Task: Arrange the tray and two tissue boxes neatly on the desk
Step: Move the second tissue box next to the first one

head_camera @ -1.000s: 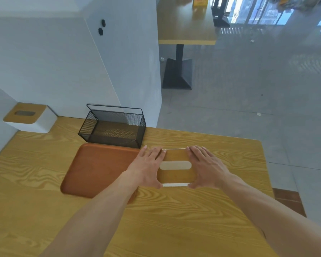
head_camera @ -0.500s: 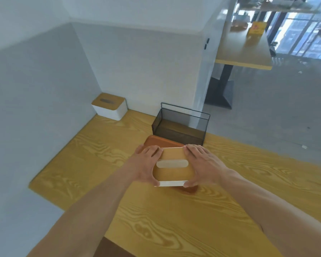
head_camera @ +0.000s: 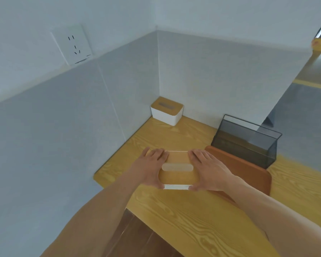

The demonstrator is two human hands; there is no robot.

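Note:
I hold a white tissue box with a wooden lid between both hands, over the left part of the wooden desk. My left hand clasps its left side and my right hand clasps its right side. The brown tray lies flat on the desk just right of the box, partly hidden by my right hand and forearm. A second white tissue box with a wooden lid stands in the far corner against the walls.
A black mesh organiser stands behind the tray near the back wall. Grey walls close the desk on the left and back, with a power socket high on the left wall. The desk's near-left edge drops to the floor.
Both hands have carried the held tissue box leftward, from right of the tray across it to its left side. My view has swung left toward the wall corner.

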